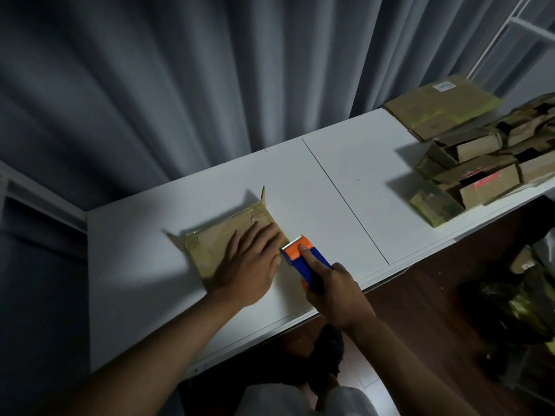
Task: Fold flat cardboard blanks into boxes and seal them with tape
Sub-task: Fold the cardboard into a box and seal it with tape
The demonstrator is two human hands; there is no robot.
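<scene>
A brown cardboard box [216,238] with old tape on its corners lies on the white table [330,181], a flap sticking up at its far right corner. My left hand [250,262] presses flat on its top, fingers straight. My right hand [335,291] grips a blue and orange tape dispenser [303,255] at the box's right edge, index finger laid along its top. The toothed blade points away from me.
A heap of folded cardboard boxes [480,172] fills the table's right end, with flat blanks [441,106] behind it. Grey curtains hang beyond the far edge. More cardboard and bags [522,298] lie on the dark floor at right.
</scene>
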